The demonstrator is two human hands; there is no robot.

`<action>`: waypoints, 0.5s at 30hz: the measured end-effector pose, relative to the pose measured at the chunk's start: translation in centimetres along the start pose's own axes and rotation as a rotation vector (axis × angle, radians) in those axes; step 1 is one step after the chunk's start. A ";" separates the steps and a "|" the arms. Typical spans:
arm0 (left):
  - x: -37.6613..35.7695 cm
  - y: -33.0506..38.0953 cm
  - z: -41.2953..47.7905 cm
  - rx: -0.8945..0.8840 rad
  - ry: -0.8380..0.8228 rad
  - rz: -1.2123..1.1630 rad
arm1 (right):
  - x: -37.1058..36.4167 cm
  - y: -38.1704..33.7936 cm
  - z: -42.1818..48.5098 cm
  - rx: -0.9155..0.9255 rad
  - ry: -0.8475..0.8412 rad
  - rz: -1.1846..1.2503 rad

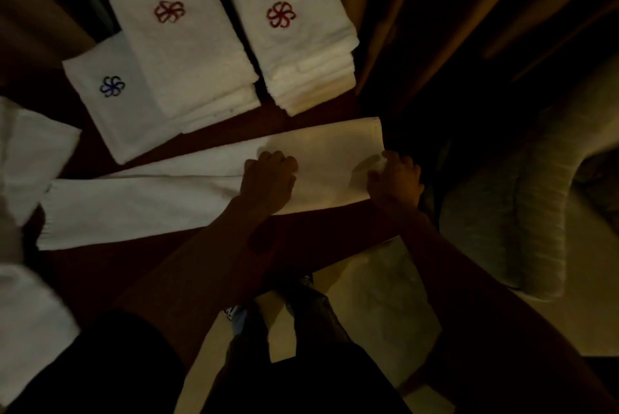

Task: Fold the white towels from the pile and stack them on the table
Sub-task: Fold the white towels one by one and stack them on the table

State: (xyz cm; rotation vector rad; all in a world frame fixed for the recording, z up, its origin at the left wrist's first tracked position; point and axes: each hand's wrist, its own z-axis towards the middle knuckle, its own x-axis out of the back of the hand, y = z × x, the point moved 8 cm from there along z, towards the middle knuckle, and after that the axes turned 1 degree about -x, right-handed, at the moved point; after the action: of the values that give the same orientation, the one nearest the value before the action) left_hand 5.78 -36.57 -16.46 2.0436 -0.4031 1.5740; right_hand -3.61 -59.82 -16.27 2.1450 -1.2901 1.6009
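Note:
A long white towel (150, 202) lies folded lengthwise in a strip across the dark wooden table (100, 266). My left hand (269, 179) rests on its middle with the fingers curled, pressing it down. My right hand (395, 177) pinches the strip's right end at the table's edge. Behind the strip stand three stacks of folded white towels: a low one with a blue flower emblem (112, 102), a taller one with a red emblem (181, 35), and another red-emblem stack (291, 28). Loose white towels (30, 159) lie piled at the left edge.
The scene is dim. An upholstered chair (502, 212) stands right of the table. Curtains (469, 12) hang at the back right. Pale floor (385, 313) and my legs show below the table's edge.

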 end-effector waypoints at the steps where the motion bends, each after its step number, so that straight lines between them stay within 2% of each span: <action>1: 0.1 0.0 0.0 -0.003 0.004 -0.016 | 0.2 0.0 0.1 0.003 0.006 0.033; 8: 1.8 -0.8 0.0 0.048 0.134 -0.164 | 2.7 -1.4 0.5 0.209 0.191 0.098; 15: 3.6 -2.3 0.5 0.107 0.271 -0.254 | 4.7 -4.3 1.2 0.298 0.303 0.195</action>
State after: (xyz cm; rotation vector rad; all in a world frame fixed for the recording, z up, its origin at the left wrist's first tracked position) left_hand 8.43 -34.64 -13.60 1.8366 0.0403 1.7100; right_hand 0.48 -60.43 -11.29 1.8661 -1.2599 2.2214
